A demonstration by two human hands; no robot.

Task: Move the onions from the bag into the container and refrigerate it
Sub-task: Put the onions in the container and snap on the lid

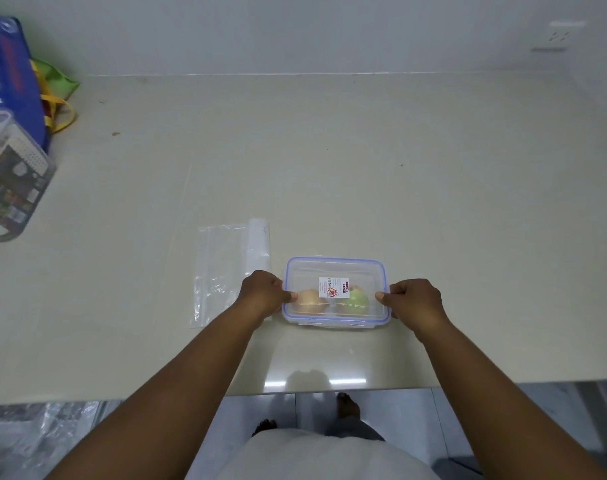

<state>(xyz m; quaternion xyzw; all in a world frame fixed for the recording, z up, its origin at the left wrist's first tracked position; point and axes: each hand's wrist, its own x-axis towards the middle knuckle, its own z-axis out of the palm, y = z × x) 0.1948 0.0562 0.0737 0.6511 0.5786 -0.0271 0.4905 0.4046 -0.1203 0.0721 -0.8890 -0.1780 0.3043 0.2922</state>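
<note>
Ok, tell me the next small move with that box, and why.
Probably press the two side latches down. The lid already sits on the container, both onions show through it, the bag lies flat and empty beside it, and the left hand and right hand grip opposite short ends. Whether those latches are already shut cannot be told.

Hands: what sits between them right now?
Head view: the lidded container with two onions inside, left hand and right hand gripping its ends.
</note>
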